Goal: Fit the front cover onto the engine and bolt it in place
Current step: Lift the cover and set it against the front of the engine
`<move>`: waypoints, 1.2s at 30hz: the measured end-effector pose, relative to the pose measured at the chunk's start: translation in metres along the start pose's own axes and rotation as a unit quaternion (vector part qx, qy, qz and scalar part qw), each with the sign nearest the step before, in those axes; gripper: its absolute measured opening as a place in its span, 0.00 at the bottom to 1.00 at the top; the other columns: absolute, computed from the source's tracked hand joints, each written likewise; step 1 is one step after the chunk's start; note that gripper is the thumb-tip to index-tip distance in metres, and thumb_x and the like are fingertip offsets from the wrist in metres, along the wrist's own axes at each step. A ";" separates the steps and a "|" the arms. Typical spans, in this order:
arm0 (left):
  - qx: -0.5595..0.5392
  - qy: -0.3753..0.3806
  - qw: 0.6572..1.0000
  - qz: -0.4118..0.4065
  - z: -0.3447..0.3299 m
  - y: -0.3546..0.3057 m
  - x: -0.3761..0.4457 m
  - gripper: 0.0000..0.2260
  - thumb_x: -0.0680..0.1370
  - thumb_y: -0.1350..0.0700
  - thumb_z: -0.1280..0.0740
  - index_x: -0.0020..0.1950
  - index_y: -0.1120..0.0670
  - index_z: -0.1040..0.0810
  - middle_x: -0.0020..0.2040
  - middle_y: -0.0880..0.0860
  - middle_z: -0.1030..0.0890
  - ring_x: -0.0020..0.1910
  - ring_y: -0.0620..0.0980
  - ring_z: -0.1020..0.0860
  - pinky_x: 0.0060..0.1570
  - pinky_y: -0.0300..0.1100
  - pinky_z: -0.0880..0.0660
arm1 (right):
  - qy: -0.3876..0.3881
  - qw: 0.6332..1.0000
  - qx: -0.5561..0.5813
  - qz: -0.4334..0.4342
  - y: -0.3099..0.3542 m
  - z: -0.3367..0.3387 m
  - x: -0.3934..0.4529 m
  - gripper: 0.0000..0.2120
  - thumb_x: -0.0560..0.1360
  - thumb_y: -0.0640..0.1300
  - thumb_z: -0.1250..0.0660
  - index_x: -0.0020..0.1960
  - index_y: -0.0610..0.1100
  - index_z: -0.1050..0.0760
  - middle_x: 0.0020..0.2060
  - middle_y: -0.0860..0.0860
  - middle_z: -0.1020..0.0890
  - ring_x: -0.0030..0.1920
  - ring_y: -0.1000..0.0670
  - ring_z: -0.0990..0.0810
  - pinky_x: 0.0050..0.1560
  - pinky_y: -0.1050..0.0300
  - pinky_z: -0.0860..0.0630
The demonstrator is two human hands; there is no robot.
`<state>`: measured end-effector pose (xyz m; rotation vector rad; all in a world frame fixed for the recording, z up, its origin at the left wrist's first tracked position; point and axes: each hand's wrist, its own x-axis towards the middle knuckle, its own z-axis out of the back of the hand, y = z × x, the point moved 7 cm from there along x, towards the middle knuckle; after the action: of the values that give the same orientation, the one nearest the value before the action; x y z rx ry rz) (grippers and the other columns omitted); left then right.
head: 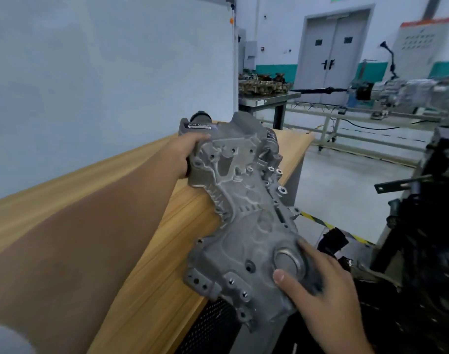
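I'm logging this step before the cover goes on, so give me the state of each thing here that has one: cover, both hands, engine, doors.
Front cover: lifted off the wooden bench, tilted, held at both ends, not yet on the engine.
Left hand: grips the cover's upper end.
Right hand: grips the lower end beside the round opening.
Engine: at right, dark and blurred; no cover fitted.
Double doors: closed.

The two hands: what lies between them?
In the head view, only the grey front cover spans the stretch: the left hand grips its top end, the right hand its lower end by the round opening.
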<state>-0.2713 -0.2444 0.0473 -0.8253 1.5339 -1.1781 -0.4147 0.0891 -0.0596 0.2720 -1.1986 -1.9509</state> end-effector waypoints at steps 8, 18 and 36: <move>-0.151 0.059 0.985 -0.057 -0.013 0.008 -0.014 0.23 0.73 0.60 0.24 0.68 0.59 0.21 0.55 0.60 0.14 0.52 0.61 0.14 0.48 0.60 0.17 | -0.143 0.908 0.285 -0.272 -0.082 -0.003 0.007 0.27 0.71 0.59 0.24 0.64 0.44 0.20 0.63 0.42 0.19 0.64 0.41 0.20 0.68 0.38 0.25; -0.167 0.004 0.938 -0.304 -0.009 -0.039 -0.169 0.33 0.56 0.70 0.23 0.57 0.53 0.27 0.53 0.58 0.17 0.47 0.60 0.14 0.41 0.63 0.17 | 0.095 0.733 0.534 -0.410 -0.034 -0.070 -0.064 0.22 0.80 0.49 0.31 0.67 0.35 0.22 0.61 0.35 0.18 0.64 0.32 0.21 0.71 0.34 0.30; -0.013 0.474 0.691 -0.545 -0.166 -0.061 -0.506 0.41 0.63 0.69 0.21 0.74 0.64 0.33 0.60 0.53 0.18 0.61 0.52 0.19 0.55 0.45 0.21 | -0.488 0.861 0.110 0.095 0.090 0.375 -0.225 0.20 0.59 0.68 0.21 0.46 0.61 0.19 0.44 0.60 0.14 0.46 0.56 0.14 0.48 0.44 0.16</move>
<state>-0.2946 0.2468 0.2614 -1.3156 1.8242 -2.8092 -0.4289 0.4762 0.1620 -0.8068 -1.9844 -1.7738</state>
